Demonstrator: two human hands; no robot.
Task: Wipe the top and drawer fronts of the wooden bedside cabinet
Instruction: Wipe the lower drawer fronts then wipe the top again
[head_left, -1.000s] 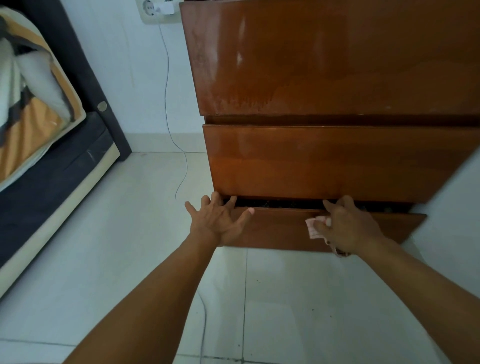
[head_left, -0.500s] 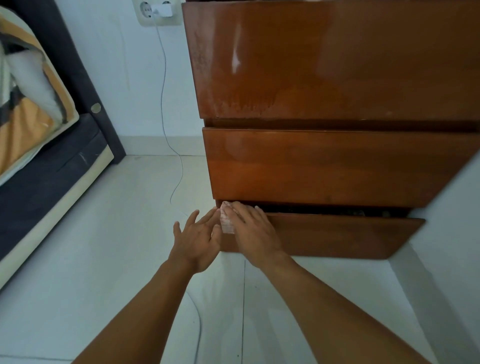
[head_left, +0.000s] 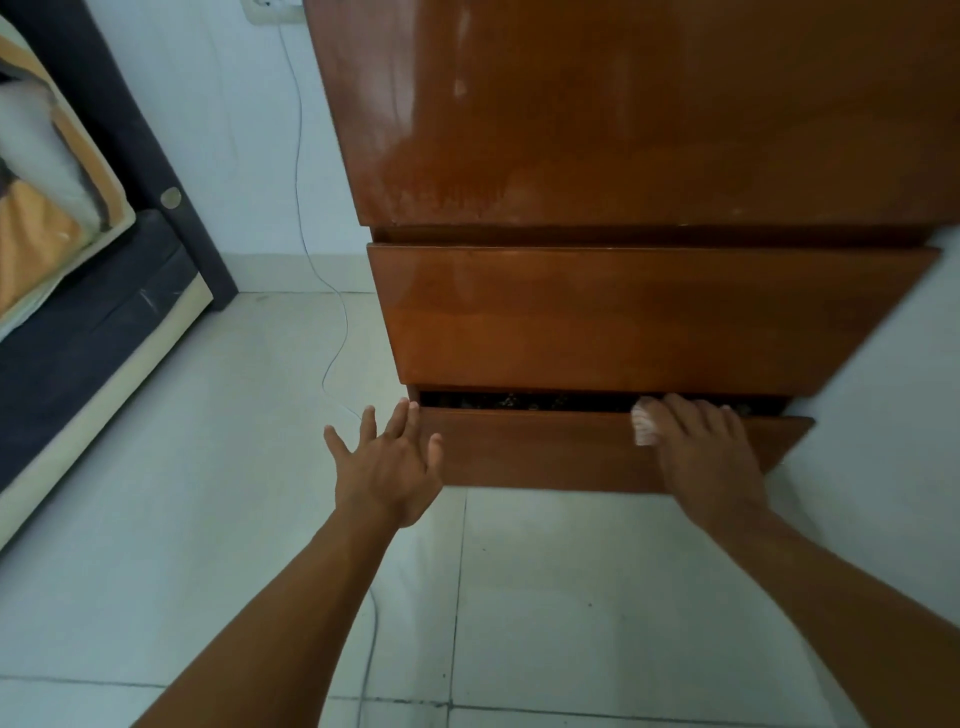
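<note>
The wooden bedside cabinet (head_left: 623, 114) fills the upper right, seen from above, with a glossy top and two drawer fronts below it. The lower drawer front (head_left: 540, 449) stands slightly out, leaving a dark gap above it. My right hand (head_left: 701, 452) lies flat on the right part of that front, pressing a small pale cloth (head_left: 644, 427) against its upper edge; most of the cloth is hidden under my fingers. My left hand (head_left: 384, 462) is spread open at the drawer's left end, fingertips touching its corner, holding nothing.
A bed (head_left: 62, 291) with a dark base and an orange-and-white cover runs along the left. A thin white cable (head_left: 332, 358) drops from a wall socket (head_left: 265, 10) and trails over the tiled floor (head_left: 234, 467) beneath my left arm. A white wall adjoins the cabinet's right side.
My right hand has slid the cloth from the lower drawer's left end across to its right part. My left hand stayed by the left corner, fingers spread wider.
</note>
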